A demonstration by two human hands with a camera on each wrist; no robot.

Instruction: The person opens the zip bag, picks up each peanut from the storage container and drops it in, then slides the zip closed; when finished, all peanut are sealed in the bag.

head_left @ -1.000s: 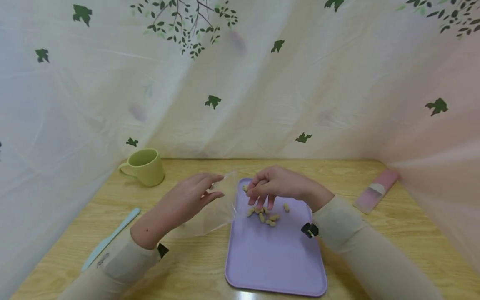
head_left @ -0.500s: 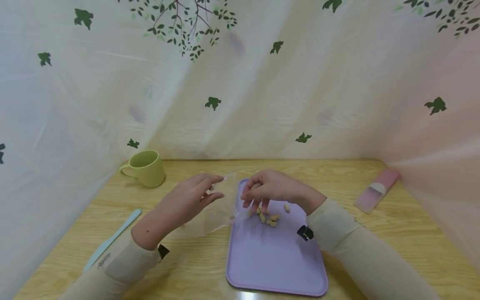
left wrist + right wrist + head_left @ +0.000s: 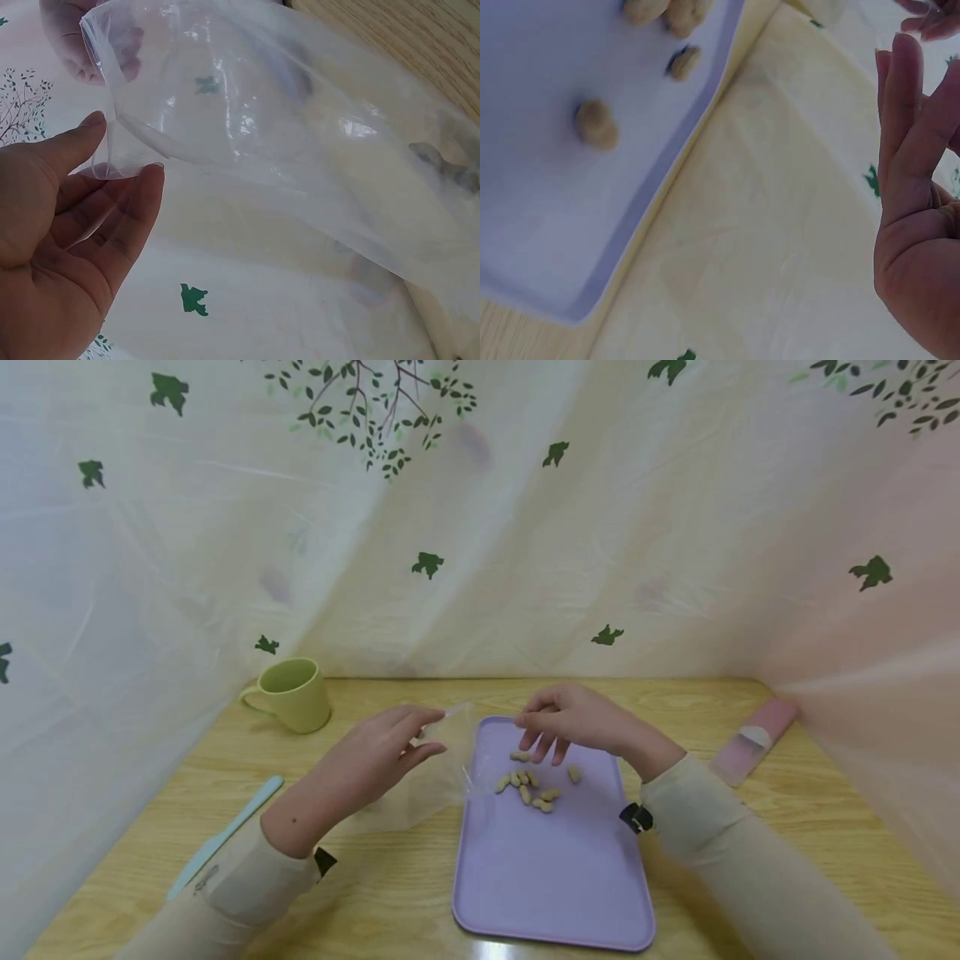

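Observation:
My left hand [image 3: 371, 760] holds a clear plastic bag [image 3: 442, 777] by its rim, left of the purple tray [image 3: 551, 885]. In the left wrist view, thumb and fingers pinch the film of the bag [image 3: 247, 142], which hangs loose; a dark lumpy shape [image 3: 446, 166] shows through it, too blurred to identify. Several peanuts [image 3: 525, 795] lie scattered over the tray's far half. Above them hovers my right hand [image 3: 581, 722], fingers loosely bent, touching nothing visible. The right wrist view has that hand [image 3: 922, 172] at the right edge with nothing seen in its fingers.
A green mug [image 3: 294, 695] stands at the back left. Nearer on the left lies a light blue knife-shaped utensil [image 3: 225, 835], partly behind the sleeve. A pink and clear flat case [image 3: 753, 743] lies at the right. A printed curtain [image 3: 510, 527] encloses the table.
My right hand moved left to the bag's mouth, then back right over the tray. A peanut at its fingertips one second ago no longer shows there. The left hand stays almost still.

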